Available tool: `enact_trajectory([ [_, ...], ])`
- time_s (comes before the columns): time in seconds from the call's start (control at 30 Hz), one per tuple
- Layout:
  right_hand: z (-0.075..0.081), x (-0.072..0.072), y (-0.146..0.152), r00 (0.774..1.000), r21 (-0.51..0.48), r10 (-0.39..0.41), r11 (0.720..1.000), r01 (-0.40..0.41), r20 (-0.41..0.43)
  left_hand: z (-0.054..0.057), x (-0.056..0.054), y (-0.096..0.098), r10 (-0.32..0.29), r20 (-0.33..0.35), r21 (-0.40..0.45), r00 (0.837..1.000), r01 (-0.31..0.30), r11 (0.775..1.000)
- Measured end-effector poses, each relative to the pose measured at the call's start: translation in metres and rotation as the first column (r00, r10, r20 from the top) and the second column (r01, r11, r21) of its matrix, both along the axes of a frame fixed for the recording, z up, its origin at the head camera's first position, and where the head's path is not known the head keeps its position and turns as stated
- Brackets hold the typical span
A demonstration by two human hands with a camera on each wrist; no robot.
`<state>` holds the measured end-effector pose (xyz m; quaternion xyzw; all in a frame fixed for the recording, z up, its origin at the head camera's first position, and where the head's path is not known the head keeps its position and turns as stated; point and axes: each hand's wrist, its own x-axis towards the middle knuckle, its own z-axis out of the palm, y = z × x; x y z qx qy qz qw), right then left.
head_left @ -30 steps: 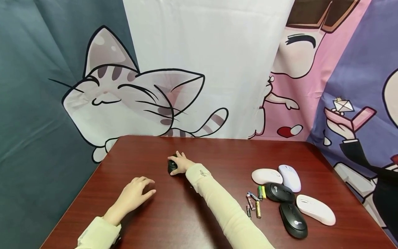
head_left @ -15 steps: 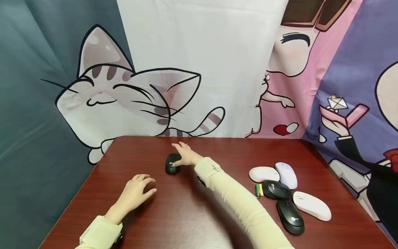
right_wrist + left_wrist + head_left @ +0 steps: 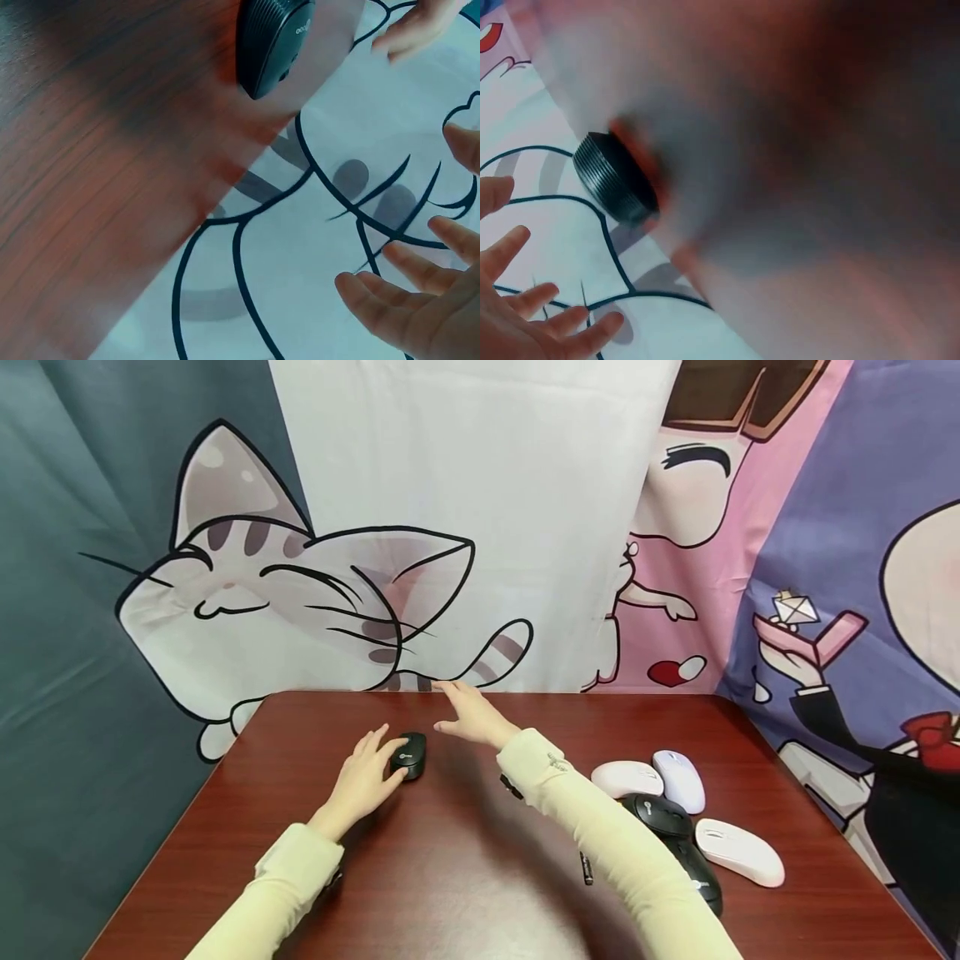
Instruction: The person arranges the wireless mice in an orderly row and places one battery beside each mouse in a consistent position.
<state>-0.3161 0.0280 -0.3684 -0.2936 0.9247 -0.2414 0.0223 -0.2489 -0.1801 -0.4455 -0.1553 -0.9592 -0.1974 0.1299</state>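
Observation:
A black computer mouse (image 3: 410, 758) lies on the far left part of the table. My left hand (image 3: 362, 779) is at its left side, thumb and fingers spread apart, the fingertips overlapping the mouse's edge in the head view. In the left wrist view a gap shows between the fingers (image 3: 534, 300) and the ribbed side of the mouse (image 3: 615, 180). To the right of the mouse, my right hand (image 3: 474, 716) is raised near the table's back edge with fingers extended, holding nothing. The right wrist view has its loosely spread fingers (image 3: 412, 262) apart from the mouse.
On the right of the brown table (image 3: 480, 860) lie several other mice: a white mouse (image 3: 627, 778), a lavender mouse (image 3: 679, 781), another white mouse (image 3: 739, 852) and black ones (image 3: 660, 814). One battery (image 3: 586, 868) shows beside the right sleeve (image 3: 630, 852), which covers that area.
My right hand has let go of the black mouse and drawn away up and right. My left hand has moved forward and right to the mouse's side. The view has shifted slightly right.

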Motion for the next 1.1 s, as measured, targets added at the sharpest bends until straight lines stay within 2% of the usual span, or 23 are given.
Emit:
enact_trajectory([
  [0.2, 0.002, 0.01, 0.024, 0.997, -0.045, -0.064, 0.997, 0.066, 0.029, -0.003, -0.02, 0.018, 0.056, 0.111, 0.018, 0.992, -0.058, 0.998],
  [0.33, 0.001, 0.018, 0.045, 0.993, -0.072, -0.113, 0.991, 0.116, 0.039, -0.009, -0.026, 0.027, 0.102, 0.164, -0.009, 0.981, -0.102, 0.995],
  [0.43, -0.001, 0.023, 0.059, 0.991, -0.074, -0.13, 0.989, 0.131, 0.017, -0.014, -0.028, 0.031, 0.122, 0.175, -0.03, 0.977, -0.119, 0.992],
  [0.63, -0.002, 0.036, 0.092, 0.987, -0.117, -0.158, 0.981, 0.155, -0.014, -0.014, -0.038, 0.038, 0.122, 0.176, -0.031, 0.977, -0.118, 0.993],
  [0.9, 0.01, 0.062, 0.131, 0.98, -0.181, -0.196, 0.966, 0.186, -0.037, -0.017, -0.046, 0.04, 0.13, 0.282, -0.046, 0.951, -0.122, 0.992],
  [1.1, 0.014, 0.074, 0.154, 0.973, -0.184, -0.228, 0.959, 0.217, -0.041, -0.016, -0.049, 0.042, 0.115, 0.293, -0.047, 0.949, -0.106, 0.993],
])
